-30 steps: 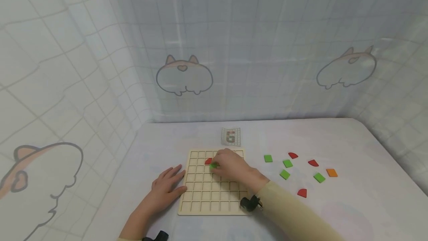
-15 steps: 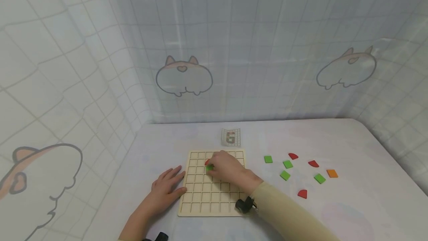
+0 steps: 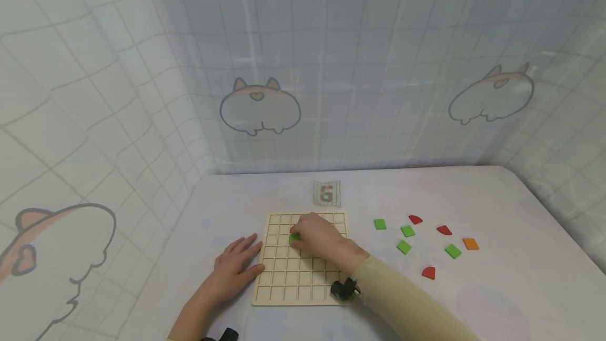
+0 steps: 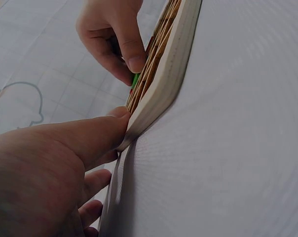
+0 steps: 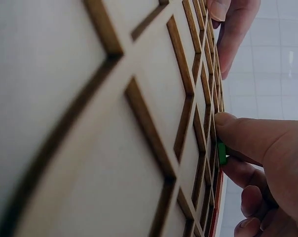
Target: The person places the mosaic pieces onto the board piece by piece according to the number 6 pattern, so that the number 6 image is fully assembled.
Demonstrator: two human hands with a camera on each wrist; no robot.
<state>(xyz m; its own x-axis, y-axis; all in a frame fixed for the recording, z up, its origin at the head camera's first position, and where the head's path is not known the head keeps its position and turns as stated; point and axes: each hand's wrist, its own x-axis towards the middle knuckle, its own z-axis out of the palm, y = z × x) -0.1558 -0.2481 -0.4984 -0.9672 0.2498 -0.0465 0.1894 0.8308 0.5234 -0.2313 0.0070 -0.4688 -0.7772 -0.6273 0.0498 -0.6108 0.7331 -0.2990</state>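
Note:
A wooden grid board lies flat on the table. My right hand is over its upper left part and pinches a green square tile between thumb and fingers. In the right wrist view the green tile stands slightly proud of the grid. Just behind it, a red quarter-round piece sits on the board, partly covered by my fingers. My left hand rests at the board's left edge with fingers spread, and its thumb touches the rim in the left wrist view.
Right of the board lie several green square tiles, red quarter-round pieces and an orange square tile. Behind the board is a small gridded card with a coloured figure. Printed curtains surround the table's back and sides.
My right hand has shifted a little to the left with the green tile, bringing it in front of the red piece. My left hand has stayed at the board's edge.

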